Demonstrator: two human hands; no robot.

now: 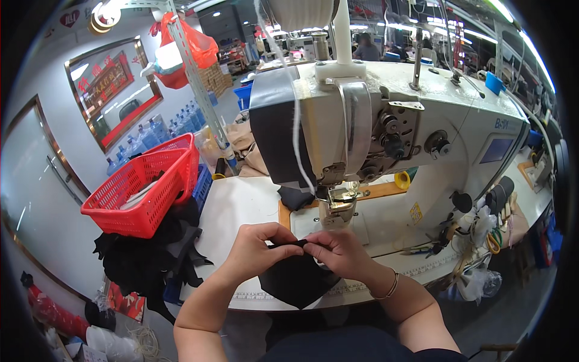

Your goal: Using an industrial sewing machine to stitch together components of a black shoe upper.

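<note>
Both my left hand (256, 248) and right hand (341, 250) pinch the black fabric piece (295, 279) at the desk's (241, 205) near edge, fingertips close enough to the presser foot (335, 208) to risk a needle strike.

A pale wall (42, 181) with a framed red sign (111, 90), bright ceiling lights (108, 12), workshop tables behind.

Tight under the needle, open at the table's left

We see bare table (232, 208) toward its left edge; the sewing machine (386, 127) blocks the rear, a red basket (145, 187) crowds the left corner
</note>
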